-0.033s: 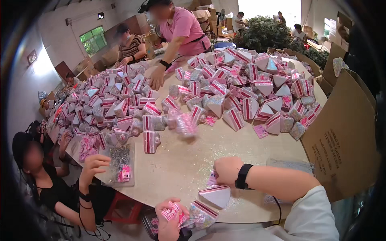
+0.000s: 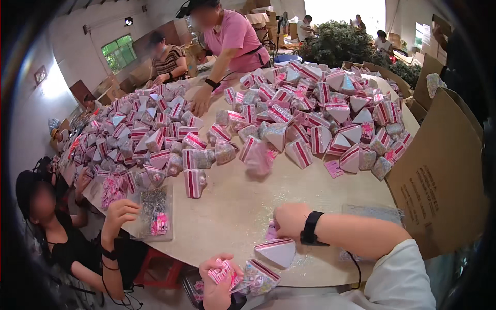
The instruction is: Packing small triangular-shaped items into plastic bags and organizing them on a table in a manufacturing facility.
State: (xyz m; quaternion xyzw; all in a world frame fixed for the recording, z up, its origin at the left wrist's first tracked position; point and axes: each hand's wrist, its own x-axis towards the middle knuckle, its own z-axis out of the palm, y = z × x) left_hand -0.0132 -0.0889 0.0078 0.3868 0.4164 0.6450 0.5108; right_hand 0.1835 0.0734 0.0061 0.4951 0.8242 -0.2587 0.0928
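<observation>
My left hand (image 2: 221,281), at the lower edge, is closed around pink-and-white printed cards (image 2: 223,273). Against its fingers lies a glittery, cake-slice-shaped ornament (image 2: 262,277) with pink bands. My right hand (image 2: 290,221), a black band at its wrist, is curled down onto the table. Beside its mostly hidden fingertips shows a small pink card (image 2: 270,231); whether they grip it I cannot tell. Just below rests another cake-slice ornament (image 2: 276,253), its flat white side up. A blurred pink-and-silver piece (image 2: 258,157) sits farther up the table.
Heaps of cake-slice ornaments (image 2: 338,111) cover the far table (image 2: 222,227). A tray (image 2: 155,235) with silvery strands and a pink card stands left, near a co-worker's raised hand (image 2: 121,214). Across, a person in pink (image 2: 235,39) reaches in. A cardboard box (image 2: 439,175) stands right.
The blurred pink-and-silver piece has shifted right along the front of the heap. Both my hands stay in place.
</observation>
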